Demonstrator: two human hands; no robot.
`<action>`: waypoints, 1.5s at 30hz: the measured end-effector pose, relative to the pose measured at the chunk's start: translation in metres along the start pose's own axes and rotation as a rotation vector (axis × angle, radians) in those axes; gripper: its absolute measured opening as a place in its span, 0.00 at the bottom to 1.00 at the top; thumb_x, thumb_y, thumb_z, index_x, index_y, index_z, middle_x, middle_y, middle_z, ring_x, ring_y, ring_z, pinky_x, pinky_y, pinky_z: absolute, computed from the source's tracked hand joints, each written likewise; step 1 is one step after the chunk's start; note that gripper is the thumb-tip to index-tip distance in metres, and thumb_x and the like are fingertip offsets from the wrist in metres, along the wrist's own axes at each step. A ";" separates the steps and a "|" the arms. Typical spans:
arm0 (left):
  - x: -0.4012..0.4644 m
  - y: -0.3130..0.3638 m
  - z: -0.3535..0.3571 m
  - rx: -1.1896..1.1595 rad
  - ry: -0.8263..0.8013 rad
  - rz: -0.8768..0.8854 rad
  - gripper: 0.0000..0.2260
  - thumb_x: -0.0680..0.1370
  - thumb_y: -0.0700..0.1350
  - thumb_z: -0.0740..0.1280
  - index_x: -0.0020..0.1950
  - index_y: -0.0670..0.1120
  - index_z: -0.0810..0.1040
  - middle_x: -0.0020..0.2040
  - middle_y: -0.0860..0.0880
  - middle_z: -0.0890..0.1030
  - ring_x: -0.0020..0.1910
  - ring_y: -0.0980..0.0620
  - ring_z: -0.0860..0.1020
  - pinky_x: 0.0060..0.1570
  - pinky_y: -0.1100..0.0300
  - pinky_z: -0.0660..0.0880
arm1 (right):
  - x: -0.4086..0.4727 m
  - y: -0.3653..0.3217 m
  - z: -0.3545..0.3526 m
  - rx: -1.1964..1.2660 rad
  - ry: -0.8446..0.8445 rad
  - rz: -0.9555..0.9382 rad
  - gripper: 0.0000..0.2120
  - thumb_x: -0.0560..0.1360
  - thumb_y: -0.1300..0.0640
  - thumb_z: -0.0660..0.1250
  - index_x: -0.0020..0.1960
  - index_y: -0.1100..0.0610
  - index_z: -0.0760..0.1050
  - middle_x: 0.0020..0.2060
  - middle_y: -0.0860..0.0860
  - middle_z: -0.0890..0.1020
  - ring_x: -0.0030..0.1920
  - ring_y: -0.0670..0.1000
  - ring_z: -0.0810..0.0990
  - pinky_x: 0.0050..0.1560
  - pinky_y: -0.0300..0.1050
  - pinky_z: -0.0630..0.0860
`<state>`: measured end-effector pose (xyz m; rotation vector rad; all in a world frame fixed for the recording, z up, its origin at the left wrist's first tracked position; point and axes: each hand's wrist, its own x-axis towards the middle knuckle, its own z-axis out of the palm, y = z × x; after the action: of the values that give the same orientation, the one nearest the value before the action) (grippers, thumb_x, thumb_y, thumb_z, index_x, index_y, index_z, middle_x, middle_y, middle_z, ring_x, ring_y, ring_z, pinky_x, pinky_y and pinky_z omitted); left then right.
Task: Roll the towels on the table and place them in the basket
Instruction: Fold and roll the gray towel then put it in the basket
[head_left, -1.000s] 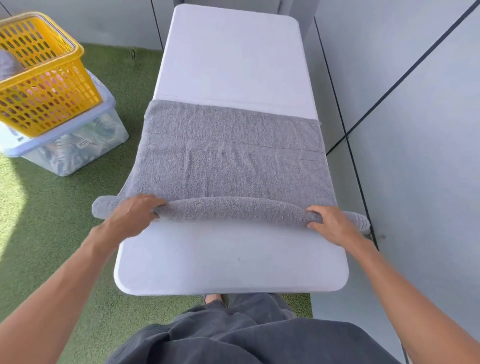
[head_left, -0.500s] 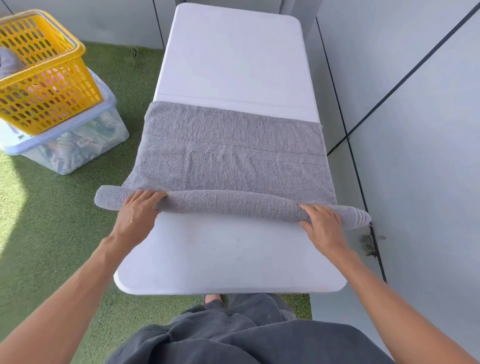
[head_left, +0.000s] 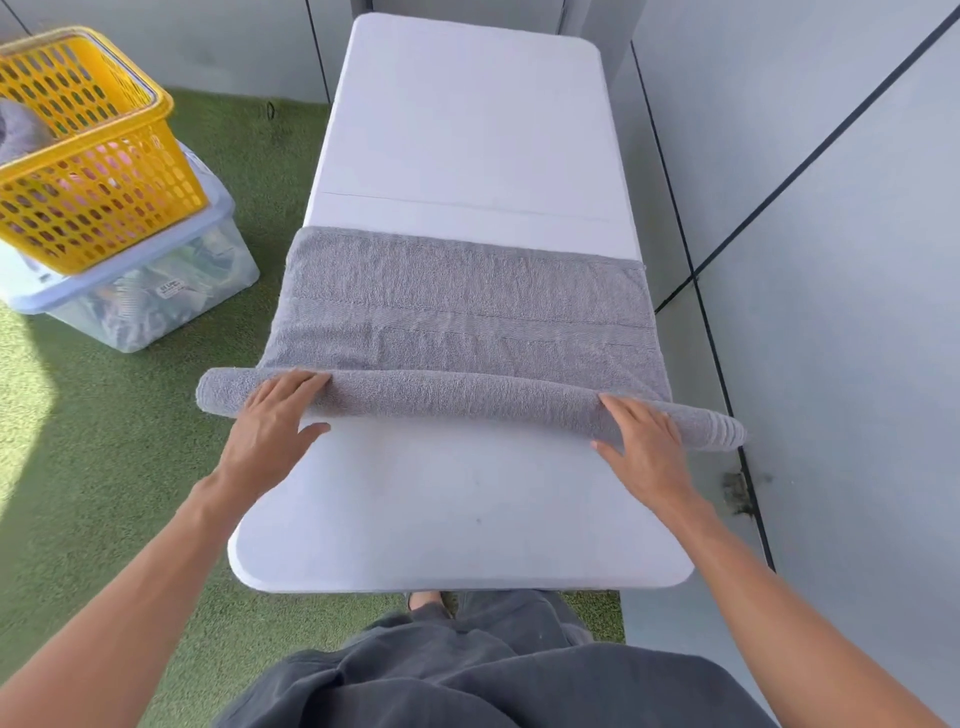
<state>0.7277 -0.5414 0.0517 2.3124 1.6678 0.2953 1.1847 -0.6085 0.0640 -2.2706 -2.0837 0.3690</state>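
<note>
A grey towel lies across the white table, its near part wound into a long roll whose ends stick out past both table edges. My left hand rests flat on the roll's left end with straight fingers. My right hand presses the roll's right end the same way. The yellow basket stands at the far left, off the table, with a grey towel partly showing inside.
The basket sits tilted on a clear lidded storage box on green artificial turf. Grey wall panels run close along the table's right side. My dark trousers fill the bottom of the view.
The roll has moved away from me and grown thicker. Both hands went from curled over the roll to lying flat on top of it.
</note>
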 end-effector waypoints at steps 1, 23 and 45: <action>0.002 0.003 -0.001 0.015 0.011 -0.024 0.29 0.69 0.41 0.76 0.68 0.43 0.73 0.63 0.45 0.76 0.63 0.41 0.73 0.62 0.45 0.69 | 0.002 -0.001 -0.001 0.001 0.016 0.013 0.28 0.75 0.50 0.69 0.72 0.52 0.67 0.66 0.49 0.73 0.68 0.53 0.68 0.68 0.51 0.60; 0.002 0.014 -0.001 0.030 -0.018 -0.101 0.24 0.71 0.42 0.75 0.66 0.42 0.75 0.59 0.43 0.79 0.61 0.40 0.75 0.61 0.44 0.68 | 0.013 0.005 0.002 0.017 -0.003 -0.033 0.26 0.74 0.54 0.69 0.71 0.50 0.68 0.64 0.48 0.75 0.68 0.53 0.68 0.69 0.50 0.57; 0.000 0.005 -0.015 -0.037 -0.240 -0.134 0.22 0.73 0.42 0.73 0.66 0.45 0.76 0.60 0.44 0.80 0.59 0.41 0.77 0.60 0.47 0.70 | 0.018 0.024 -0.025 0.175 -0.356 -0.046 0.23 0.74 0.54 0.71 0.68 0.50 0.72 0.59 0.48 0.78 0.61 0.52 0.75 0.61 0.46 0.68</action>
<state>0.7277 -0.5411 0.0679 2.1021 1.6702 0.0186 1.2141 -0.5901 0.0809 -2.1805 -2.1436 0.9749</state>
